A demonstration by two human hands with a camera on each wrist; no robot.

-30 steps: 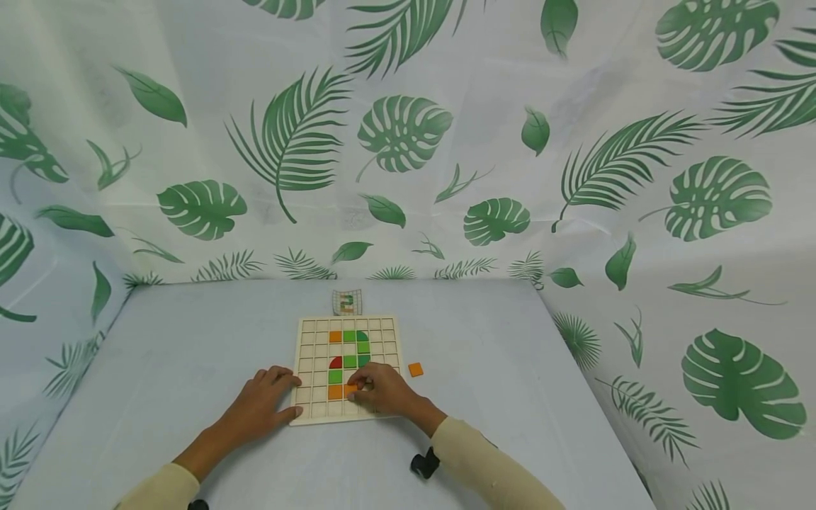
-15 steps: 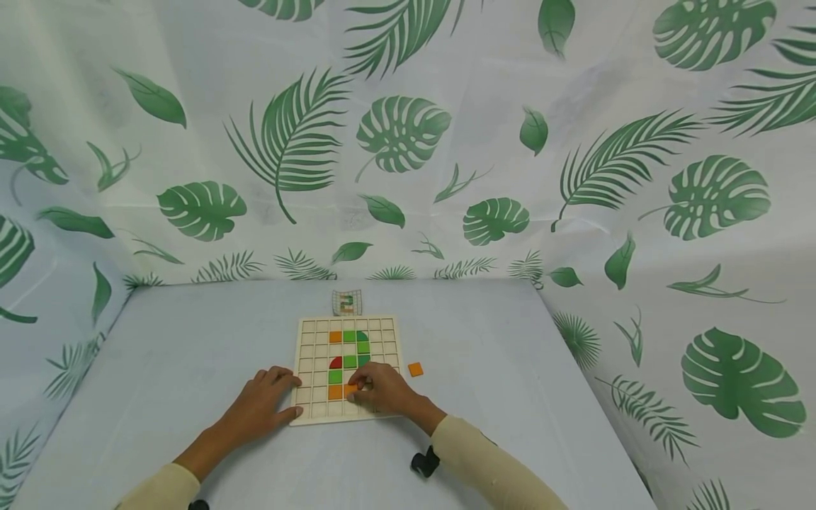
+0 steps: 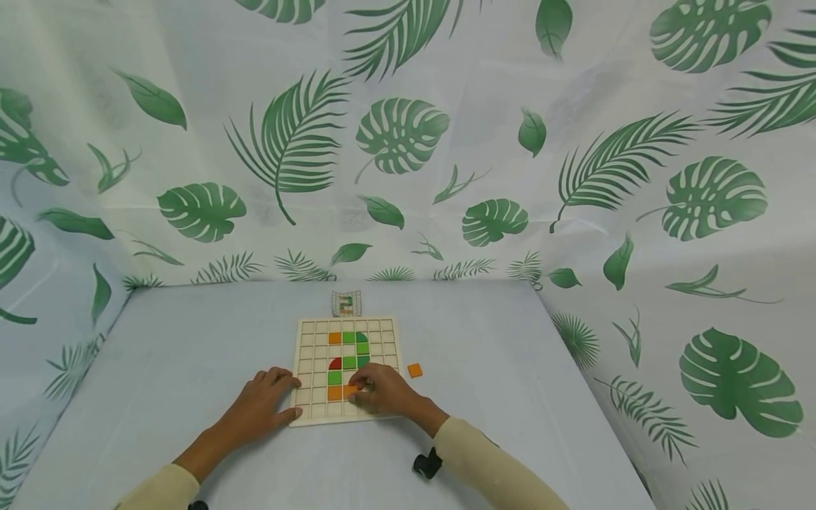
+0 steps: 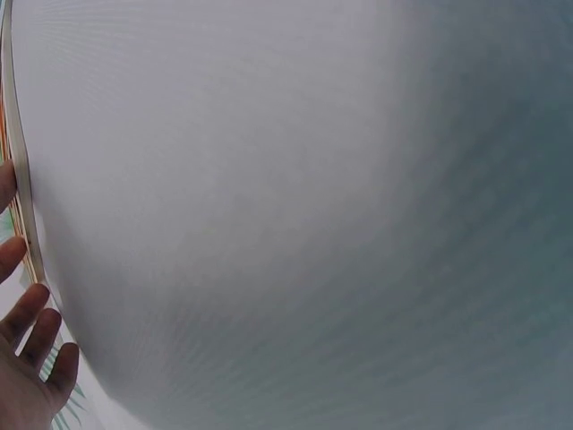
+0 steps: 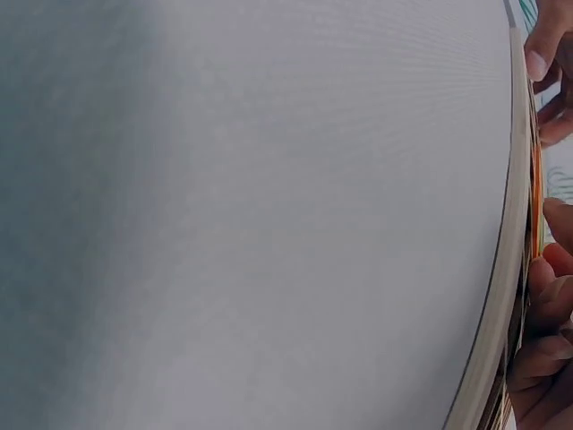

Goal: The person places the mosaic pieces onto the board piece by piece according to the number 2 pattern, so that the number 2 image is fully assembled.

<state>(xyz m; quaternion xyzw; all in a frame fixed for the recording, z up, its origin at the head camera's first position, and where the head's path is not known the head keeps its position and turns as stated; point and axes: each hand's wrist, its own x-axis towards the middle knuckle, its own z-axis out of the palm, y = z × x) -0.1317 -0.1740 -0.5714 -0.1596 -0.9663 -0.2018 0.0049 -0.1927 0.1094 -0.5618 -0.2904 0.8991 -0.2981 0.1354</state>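
A square wooden grid board (image 3: pixel 319 412) lies on the table. Green, orange and red tiles sit in its cells; a red quarter-round tile (image 3: pixel 335 364) and a light green square tile (image 3: pixel 335 377) are among them. My right hand (image 3: pixel 389 391), over the board's lower right, pinches an orange square tile (image 3: pixel 350 391) with thumb and fingertips. It sits beside another orange tile (image 3: pixel 334 393) in the same row. My left hand (image 3: pixel 258 404) rests with spread fingers on the board's left edge. In the left wrist view, the fingers (image 4: pixel 25 312) show at the board's side.
A loose orange square tile (image 3: pixel 415 370) lies on the table right of the board. Behind the board is a small card (image 3: pixel 346 304) with a coloured grid pattern. A black device (image 3: pixel 427 464) shows by the right sleeve. Leaf-printed cloth (image 3: pixel 408 212) hangs behind and at the sides.
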